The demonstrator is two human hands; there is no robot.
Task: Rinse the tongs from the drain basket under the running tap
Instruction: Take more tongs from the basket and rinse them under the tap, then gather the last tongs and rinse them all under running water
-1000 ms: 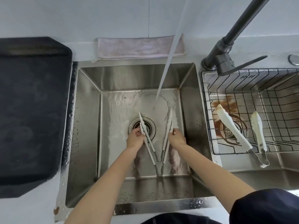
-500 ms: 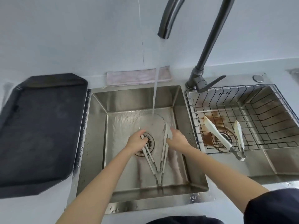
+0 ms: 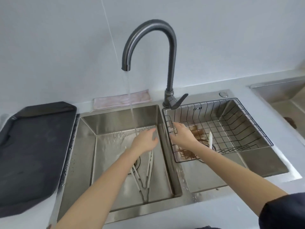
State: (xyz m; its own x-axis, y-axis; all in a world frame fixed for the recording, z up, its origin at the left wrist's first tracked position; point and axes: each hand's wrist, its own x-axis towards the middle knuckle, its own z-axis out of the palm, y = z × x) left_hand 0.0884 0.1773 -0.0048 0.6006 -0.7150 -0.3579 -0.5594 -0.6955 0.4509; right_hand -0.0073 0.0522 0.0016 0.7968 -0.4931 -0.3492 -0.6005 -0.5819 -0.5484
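At the far left a dark tray [image 3: 35, 151] lies on the counter, untouched; next to it the left basin [image 3: 85, 146] takes the stream from the tap [image 3: 149, 52], which runs freely. One pair of tongs [image 3: 145, 174] lies splayed on that basin's floor, hinge toward the person; the left hand [image 3: 145, 140] hovers over their tips with fingers loosely spread, grasping nothing, the water landing just beside it. Further right, the right hand [image 3: 182, 135] reaches across the divider into the drain basket [image 3: 250, 128], fingers open and empty, near a second pair of tongs [image 3: 210, 138] that leans in the wire, mostly hidden by the forearm. In my judgement the first pair is rinsed and set down, and the fetching of the second pair is in hand; the next move calls for closing the right fingers round its handle and lifting it clear of the wires. Half a second earlier both hands gripped the tongs in the left basin; both have since let go, and the right has crossed to the basket.
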